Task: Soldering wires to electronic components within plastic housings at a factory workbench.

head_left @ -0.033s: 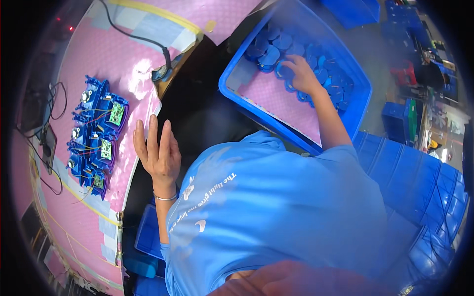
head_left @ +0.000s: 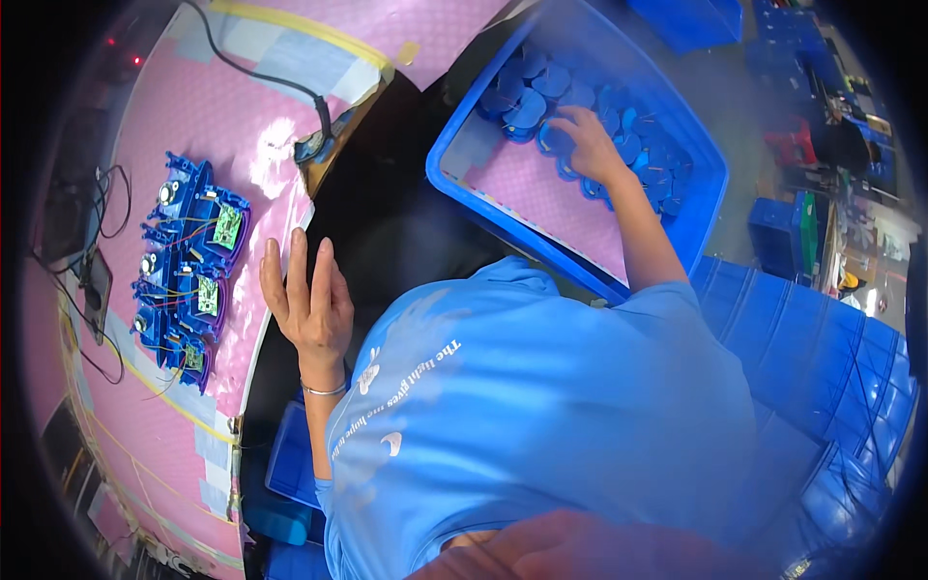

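The right hand (head_left: 592, 153) reaches into a large blue bin (head_left: 716, 179), its bent fingers at a blue round part (head_left: 553, 141); whether they grip it, one cannot tell. Many blue discs (head_left: 527, 111) lie heaped there beside a pink area. The left hand (head_left: 314, 314) holds nothing, fingers extended and slightly parted, near three blue assemblies (head_left: 174, 237) with green boards (head_left: 228, 224) on the pink surface (head_left: 169, 454).

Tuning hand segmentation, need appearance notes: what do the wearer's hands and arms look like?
Left hand: no glove, thin silver-coloured bangle at the wrist. Right hand: no glove, no wristwear visible. Light-blue shirt with white print; its sleeves leave the forearms bare. No cables visible on either arm.
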A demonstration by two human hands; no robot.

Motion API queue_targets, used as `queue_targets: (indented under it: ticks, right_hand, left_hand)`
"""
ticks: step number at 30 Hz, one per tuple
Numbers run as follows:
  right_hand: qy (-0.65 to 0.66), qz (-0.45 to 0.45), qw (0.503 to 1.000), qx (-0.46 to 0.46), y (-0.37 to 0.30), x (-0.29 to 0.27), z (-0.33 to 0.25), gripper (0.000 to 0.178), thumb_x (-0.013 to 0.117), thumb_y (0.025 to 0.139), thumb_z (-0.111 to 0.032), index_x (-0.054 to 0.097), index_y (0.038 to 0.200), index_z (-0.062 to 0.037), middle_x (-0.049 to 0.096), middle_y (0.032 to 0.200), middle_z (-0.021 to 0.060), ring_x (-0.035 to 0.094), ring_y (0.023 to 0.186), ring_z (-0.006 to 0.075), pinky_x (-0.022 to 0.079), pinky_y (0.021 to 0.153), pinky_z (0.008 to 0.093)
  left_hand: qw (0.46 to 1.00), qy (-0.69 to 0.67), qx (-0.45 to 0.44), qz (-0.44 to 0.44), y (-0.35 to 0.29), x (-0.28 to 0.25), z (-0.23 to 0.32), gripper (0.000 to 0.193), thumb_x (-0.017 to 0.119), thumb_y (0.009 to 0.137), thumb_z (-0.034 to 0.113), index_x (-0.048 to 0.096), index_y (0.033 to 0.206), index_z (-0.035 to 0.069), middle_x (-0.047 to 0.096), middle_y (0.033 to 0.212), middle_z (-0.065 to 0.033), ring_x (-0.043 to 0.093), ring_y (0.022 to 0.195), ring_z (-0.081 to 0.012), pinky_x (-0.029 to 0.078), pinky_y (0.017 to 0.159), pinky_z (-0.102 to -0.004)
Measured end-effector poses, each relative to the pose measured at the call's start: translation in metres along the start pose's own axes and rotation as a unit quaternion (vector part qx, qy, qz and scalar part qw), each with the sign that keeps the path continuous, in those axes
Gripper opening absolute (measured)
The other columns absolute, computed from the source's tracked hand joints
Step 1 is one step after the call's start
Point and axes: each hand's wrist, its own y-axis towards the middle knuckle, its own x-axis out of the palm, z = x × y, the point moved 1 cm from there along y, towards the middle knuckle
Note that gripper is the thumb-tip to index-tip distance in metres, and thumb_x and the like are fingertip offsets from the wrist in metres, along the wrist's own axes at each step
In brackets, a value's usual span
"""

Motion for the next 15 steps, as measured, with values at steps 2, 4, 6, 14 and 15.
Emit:
queue_targets:
  ticks: [2, 4, 6, 14, 15]
  right_hand:
    - [-0.037, -0.016, 0.999, 0.031, 0.007, 0.004, 0.007, 0.062, 0.066, 0.064, 0.013, 0.071, 0.120, -0.0125, 0.055, 0.144, 0.0143, 0.050, 0.133, 0.0388, 0.046, 0.110, 0.0458]
    - [-0.072, -0.025, 0.996, 0.049, 0.018, 0.004, 0.013, 0.060, 0.069, 0.065, 0.012, 0.073, 0.118, -0.0151, 0.056, 0.144, 0.0118, 0.049, 0.134, 0.0361, 0.047, 0.110, 0.0450]
    - [-0.091, -0.065, 0.994, 0.011, 0.028, 0.000, 0.013, 0.055, 0.076, 0.065, 0.007, 0.075, 0.116, -0.0142, 0.055, 0.145, 0.0107, 0.048, 0.136, 0.0338, 0.048, 0.109, 0.0440]
    - [0.230, -0.102, 0.960, 0.125, 0.050, -0.100, -0.015, 0.050, 0.085, 0.066, -0.008, 0.073, 0.114, -0.0052, 0.070, 0.119, 0.0073, 0.065, 0.113, 0.0260, 0.052, 0.100, 0.0358]
    - [0.353, -0.117, 0.916, 0.152, 0.058, -0.116, -0.023, 0.048, 0.085, 0.069, -0.011, 0.072, 0.115, -0.0031, 0.071, 0.112, 0.0055, 0.067, 0.107, 0.0210, 0.052, 0.098, 0.0326]
  left_hand:
    - [1.000, 0.000, 0.008, 0.005, 0.001, -0.001, 0.002, 0.031, 0.074, 0.089, 0.000, 0.076, 0.119, 0.009, 0.066, 0.139, -0.0136, 0.052, 0.139, -0.0399, 0.042, 0.115, -0.0492]
    - [1.000, 0.007, 0.011, -0.001, -0.001, -0.004, 0.003, 0.031, 0.073, 0.089, -0.001, 0.076, 0.119, 0.009, 0.066, 0.139, -0.0138, 0.052, 0.139, -0.0403, 0.042, 0.115, -0.0493]
    - [1.000, 0.010, -0.002, -0.016, -0.004, -0.006, 0.004, 0.033, 0.072, 0.088, -0.004, 0.076, 0.119, 0.008, 0.065, 0.140, -0.0147, 0.051, 0.139, -0.0410, 0.043, 0.115, -0.0488]
    - [0.999, 0.016, -0.023, 0.018, -0.020, -0.017, 0.003, 0.034, 0.073, 0.085, -0.007, 0.077, 0.116, 0.007, 0.066, 0.135, -0.0148, 0.052, 0.137, -0.0423, 0.046, 0.113, -0.0479]
    - [0.999, 0.018, -0.014, 0.035, -0.019, -0.018, 0.002, 0.034, 0.073, 0.084, -0.007, 0.077, 0.115, 0.007, 0.067, 0.134, -0.0143, 0.053, 0.135, -0.0423, 0.046, 0.113, -0.0480]
